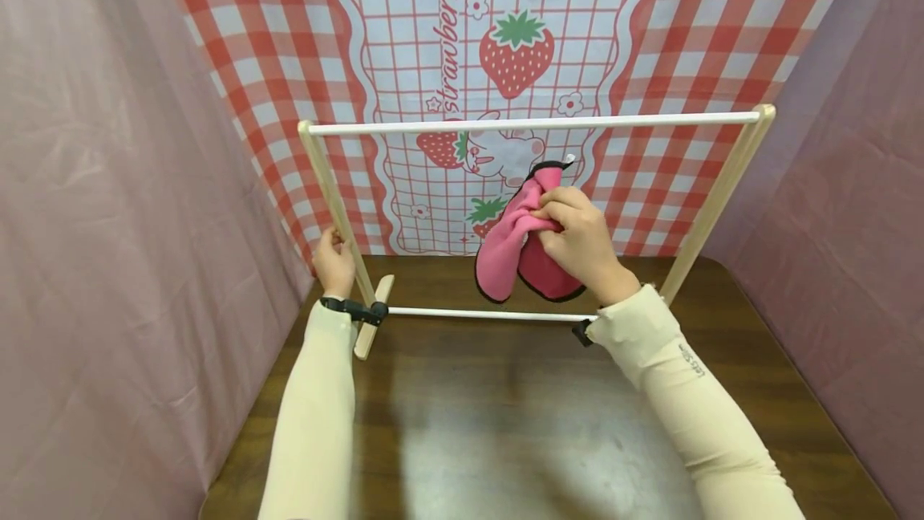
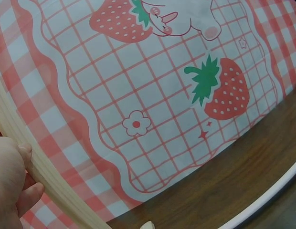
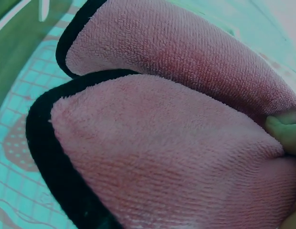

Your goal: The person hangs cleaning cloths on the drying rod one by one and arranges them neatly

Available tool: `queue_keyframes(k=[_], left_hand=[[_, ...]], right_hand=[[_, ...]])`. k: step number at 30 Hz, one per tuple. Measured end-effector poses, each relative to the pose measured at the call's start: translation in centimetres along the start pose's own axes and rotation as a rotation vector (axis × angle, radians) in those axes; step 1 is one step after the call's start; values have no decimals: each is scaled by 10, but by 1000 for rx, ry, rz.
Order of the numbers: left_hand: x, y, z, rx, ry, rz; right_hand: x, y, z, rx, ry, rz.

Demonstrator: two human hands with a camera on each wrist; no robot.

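Observation:
My right hand (image 1: 581, 239) pinches a pink cloth (image 1: 500, 259) with dark edging, bunched at its middle. Two folds of it hang down below the fingers, and a small white tag sticks out at its top. The right wrist view shows the cloth's fuzzy pile (image 3: 153, 138) close up, with fingertips (image 3: 284, 133) pressed into the gathered part. The cloth hangs lower than the white top bar (image 1: 534, 124) of a drying rack. At the left, my left hand (image 1: 334, 262) grips the rack's wooden post (image 1: 328, 191), its fingers curled against the wood.
The rack stands on a brown wooden table (image 1: 505, 416), with a white lower bar (image 1: 476, 314) and a wooden foot (image 1: 375, 319). A strawberry-print checked sheet (image 1: 274, 46) hangs behind. Pink curtains (image 1: 108, 223) flank both sides.

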State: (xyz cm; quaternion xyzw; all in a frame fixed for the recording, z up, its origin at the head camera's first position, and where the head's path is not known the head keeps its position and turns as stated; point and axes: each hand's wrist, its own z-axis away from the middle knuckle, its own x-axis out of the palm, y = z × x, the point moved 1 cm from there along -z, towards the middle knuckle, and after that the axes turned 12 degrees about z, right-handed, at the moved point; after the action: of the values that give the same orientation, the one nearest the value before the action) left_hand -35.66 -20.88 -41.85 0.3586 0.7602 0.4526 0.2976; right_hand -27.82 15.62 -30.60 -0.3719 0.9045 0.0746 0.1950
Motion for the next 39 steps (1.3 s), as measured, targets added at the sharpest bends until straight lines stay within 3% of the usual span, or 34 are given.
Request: queue_keyframes(k=[8, 24, 39], left_hand=[[0, 1, -1, 0, -5, 0], [0, 0, -1, 25, 5, 5], [0, -2, 0, 7, 5, 5]], right_hand=[[-15, -2, -31, -52, 34, 24], [-39, -10, -98, -35, 300, -28], [-40, 6, -142, 33, 344, -1]])
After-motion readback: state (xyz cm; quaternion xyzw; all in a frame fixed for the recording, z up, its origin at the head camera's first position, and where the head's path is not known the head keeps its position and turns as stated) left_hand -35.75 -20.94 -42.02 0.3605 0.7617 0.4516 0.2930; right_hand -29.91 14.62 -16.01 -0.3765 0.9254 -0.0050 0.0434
